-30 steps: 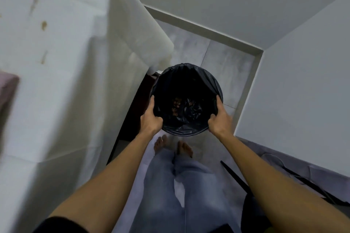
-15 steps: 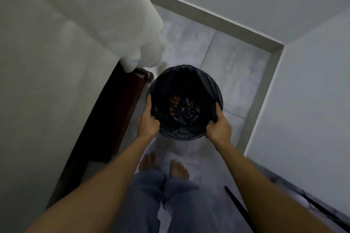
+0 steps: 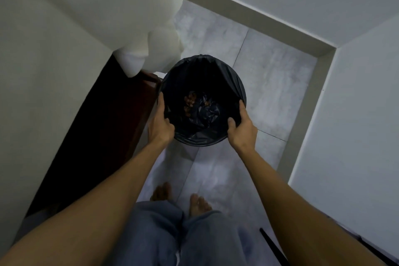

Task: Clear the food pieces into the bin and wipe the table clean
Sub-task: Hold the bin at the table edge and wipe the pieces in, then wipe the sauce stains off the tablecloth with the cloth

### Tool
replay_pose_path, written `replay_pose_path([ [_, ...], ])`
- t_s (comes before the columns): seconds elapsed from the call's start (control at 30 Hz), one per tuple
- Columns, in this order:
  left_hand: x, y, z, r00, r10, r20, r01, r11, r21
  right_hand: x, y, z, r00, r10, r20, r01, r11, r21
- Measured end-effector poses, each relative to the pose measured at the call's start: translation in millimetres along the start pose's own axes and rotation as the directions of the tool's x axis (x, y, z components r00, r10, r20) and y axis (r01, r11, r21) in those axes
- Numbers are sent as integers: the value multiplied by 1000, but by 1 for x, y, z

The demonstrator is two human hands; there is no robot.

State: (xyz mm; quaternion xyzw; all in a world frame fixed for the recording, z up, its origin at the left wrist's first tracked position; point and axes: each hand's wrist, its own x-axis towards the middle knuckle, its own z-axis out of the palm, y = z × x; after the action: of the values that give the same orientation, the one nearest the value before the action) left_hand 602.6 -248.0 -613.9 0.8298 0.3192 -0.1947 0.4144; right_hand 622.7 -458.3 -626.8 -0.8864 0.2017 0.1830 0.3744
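Head view, looking steeply down. We record a round bin (image 3: 238, 86) lined with a black plastic bag (image 3: 207, 119), held at its rim by both hands.

Left hand (image 3: 160, 128): the thumb lies inside the rim against the bag. The other fingers wrap outside the wall and are mostly hidden from us.

Right hand (image 3: 243, 130): the thumb is hooked over the near rim and the index finger is stretched up along the right edge. The remaining fingers are curled under and out of sight.

Both hands grip the rim firmly. We cannot tell whether the bin rests on the floor or is lifted clear of it.

Contents: a small cluster of brown food pieces (image 3: 189, 101) lies at the bottom of the bag, left of centre, beside crumpled folds.

Position: the bin is just beside the corner of the table (image 3: 112, 127). The table's dark wooden side shows under a white tablecloth (image 3: 103, 11) that hangs down at the left. One fold of cloth ends near the bin's far-left rim. Grey floor tiles (image 3: 272, 84) lie beyond and to the right, bounded by a skirting board (image 3: 254, 19) and pale walls (image 3: 356, 119).

Below the bin: two bare feet (image 3: 198, 203) and grey-blue jeans (image 3: 168, 237). A thin dark rod (image 3: 273, 248) crosses the lower right; we cannot identify it.
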Motion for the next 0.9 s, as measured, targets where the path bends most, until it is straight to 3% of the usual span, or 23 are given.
replay_pose_path([
  [0.17,-15,9,-17,997,77,17,-78,997,15,-22,-21,-14,999,15,40,-15,1000,0],
  [0.33,-88,44,-56,988,152,37,-153,988,25,-81,-72,-56,997,55,61,-57,998,29],
  [0.53,-211,119,-128,965,253,74,-251,967,-38,-181,-162,-125,995,-60,81,53,995,86],
  [0.7,-312,163,-199,976,218,14,-216,974,-68,-262,-230,-179,986,-125,109,107,982,154],
  [0.9,-400,184,-276,957,275,-92,-286,947,-144,-340,-289,-225,963,-209,170,182,970,161],
])
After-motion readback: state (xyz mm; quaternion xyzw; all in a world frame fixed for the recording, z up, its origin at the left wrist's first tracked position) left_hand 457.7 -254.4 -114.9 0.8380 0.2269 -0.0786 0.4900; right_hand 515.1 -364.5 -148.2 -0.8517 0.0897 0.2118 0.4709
